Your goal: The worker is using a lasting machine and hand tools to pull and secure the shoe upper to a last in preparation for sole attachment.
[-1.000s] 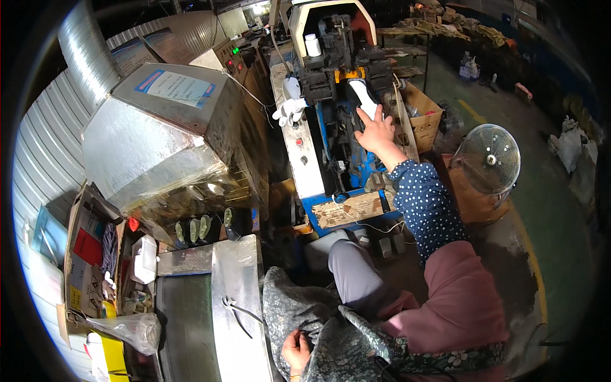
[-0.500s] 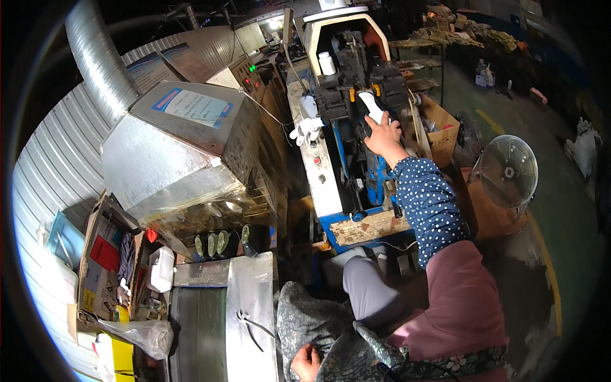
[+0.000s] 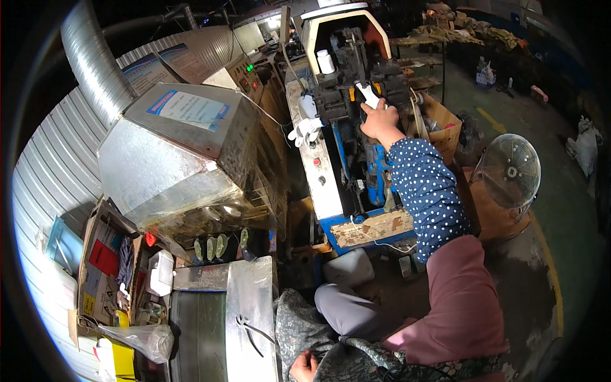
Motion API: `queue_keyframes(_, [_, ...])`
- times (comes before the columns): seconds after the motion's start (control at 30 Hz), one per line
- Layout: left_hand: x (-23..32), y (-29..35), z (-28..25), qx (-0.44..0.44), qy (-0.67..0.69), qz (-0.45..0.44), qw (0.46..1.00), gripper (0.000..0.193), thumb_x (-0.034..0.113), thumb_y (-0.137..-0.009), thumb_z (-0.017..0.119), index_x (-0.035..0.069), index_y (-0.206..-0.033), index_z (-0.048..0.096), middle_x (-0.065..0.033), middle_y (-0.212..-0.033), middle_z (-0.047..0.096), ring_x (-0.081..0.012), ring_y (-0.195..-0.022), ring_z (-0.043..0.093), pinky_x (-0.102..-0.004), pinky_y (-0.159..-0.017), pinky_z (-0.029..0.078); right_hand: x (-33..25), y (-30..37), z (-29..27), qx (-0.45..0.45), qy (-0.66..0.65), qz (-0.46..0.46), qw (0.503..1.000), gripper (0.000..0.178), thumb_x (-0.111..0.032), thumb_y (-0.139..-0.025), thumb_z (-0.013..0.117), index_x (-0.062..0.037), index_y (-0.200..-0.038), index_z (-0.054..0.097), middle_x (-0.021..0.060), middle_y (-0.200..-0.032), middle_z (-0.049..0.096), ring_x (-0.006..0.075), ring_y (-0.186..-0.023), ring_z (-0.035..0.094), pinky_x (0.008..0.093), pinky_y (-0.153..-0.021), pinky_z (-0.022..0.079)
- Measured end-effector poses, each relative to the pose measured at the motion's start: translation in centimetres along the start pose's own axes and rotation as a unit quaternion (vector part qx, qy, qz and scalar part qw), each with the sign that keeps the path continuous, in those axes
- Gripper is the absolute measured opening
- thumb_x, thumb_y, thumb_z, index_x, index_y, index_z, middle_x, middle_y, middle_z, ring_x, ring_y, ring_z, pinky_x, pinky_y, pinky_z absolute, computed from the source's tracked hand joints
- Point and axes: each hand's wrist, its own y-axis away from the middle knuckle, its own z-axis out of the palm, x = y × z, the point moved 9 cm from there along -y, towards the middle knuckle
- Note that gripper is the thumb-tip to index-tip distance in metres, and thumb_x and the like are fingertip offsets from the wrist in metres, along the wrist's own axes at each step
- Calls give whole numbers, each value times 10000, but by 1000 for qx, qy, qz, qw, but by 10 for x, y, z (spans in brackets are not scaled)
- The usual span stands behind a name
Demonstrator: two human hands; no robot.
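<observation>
A white shoe-shaped piece (image 3: 368, 95) sits in the dark jaws of a machine (image 3: 347, 108), between two orange-yellow parts. My right hand (image 3: 383, 121) reaches out to it, thumb and forefinger closed on its near end; the palm side is hidden. Low in the picture, my left hand (image 3: 304, 367) rests by my dark patterned clothing with its fingers curled in. Whether anything is inside it cannot be seen. A white glove (image 3: 305, 130) lies on the machine's left ledge, near a red button (image 3: 317, 162).
To the left stands a metal hooded unit (image 3: 172, 149) with several light soles or shoe parts (image 3: 210, 248) below it. Nippers (image 3: 245, 325) lie on the metal bench plate (image 3: 248, 290). A fan (image 3: 509, 172) and a cardboard box (image 3: 445, 137) stand at right. A white bottle (image 3: 325, 62) tops the machine.
My right hand has shifted slightly, its fingers drawn in from a flatter spread over the white piece. My knee has moved left, showing a pale container beneath. The left hand stays put.
</observation>
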Motion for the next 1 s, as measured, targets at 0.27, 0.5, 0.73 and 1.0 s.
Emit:
queue_keyframes(0.27, [24,-2,-8,-52,-26,-31,998,347,314,-916,585,57,-1146,615,-228,-1027,634,-380,-984,597,-469,-857,464,-1,3,-6,8,-3,2,1000,668,-332,-799,617,-390,-1430,404,191,-1554,209,516,-1273,357,549,-962,391])
queue_keyframes(0.5, [21,-8,2,-69,-39,-21,997,376,358,-920,568,66,-1152,614,-243,-1044,632,-408,-1006,589,-475,-872,460,1,6,-8,16,-4,8,1000,673,-369,-803,635,-399,-1433,401,184,-1545,232,503,-1274,362,536,-1010,366])
queue_keyframes(0.73, [30,-8,-6,-109,-58,-51,991,388,372,-921,563,69,-1159,613,-248,-1060,627,-418,-1018,583,-476,-880,458,0,3,-9,32,-13,0,999,642,-319,-805,604,-385,-1419,428,205,-1538,237,519,-1272,363,549,-978,381])
queue_keyframes(1.0, [41,-5,-9,-107,-69,-68,990,416,394,-917,560,75,-1180,608,-260,-1102,617,-426,-1047,575,-484,-899,452,2,-2,-14,29,-10,-5,1000,618,-306,-810,585,-365,-1409,445,207,-1535,244,522,-1244,390,553,-940,404])
